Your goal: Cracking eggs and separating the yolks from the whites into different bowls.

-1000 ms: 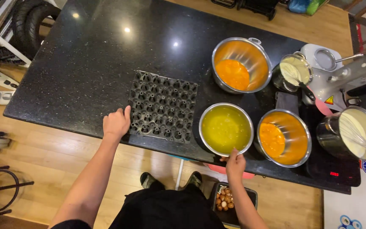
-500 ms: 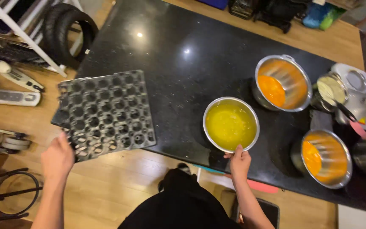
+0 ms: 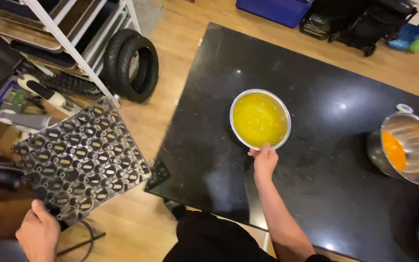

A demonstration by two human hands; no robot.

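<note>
My left hand (image 3: 37,235) grips the dimpled dark egg tray (image 3: 81,162); my right hand (image 3: 265,161) pinches the round steel bowl (image 3: 260,119) of yellow liquid

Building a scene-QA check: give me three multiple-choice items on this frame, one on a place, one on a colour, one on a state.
1. Where is the black egg tray?
A. flat on the counter
B. held off the counter's edge, over the wooden floor
C. inside the rack

2. What colour is the liquid in the bowl at the right hand?
A. yellow
B. white
C. red

3. How does the left hand stand to the tray?
A. far from it
B. resting flat on top of it
C. gripping its near corner

Answers:
1 B: the tray hangs tilted beyond the black counter, with floor under it.
2 A: the steel bowl holds yellow liquid.
3 C: the fingers close on the tray's near corner.
</note>
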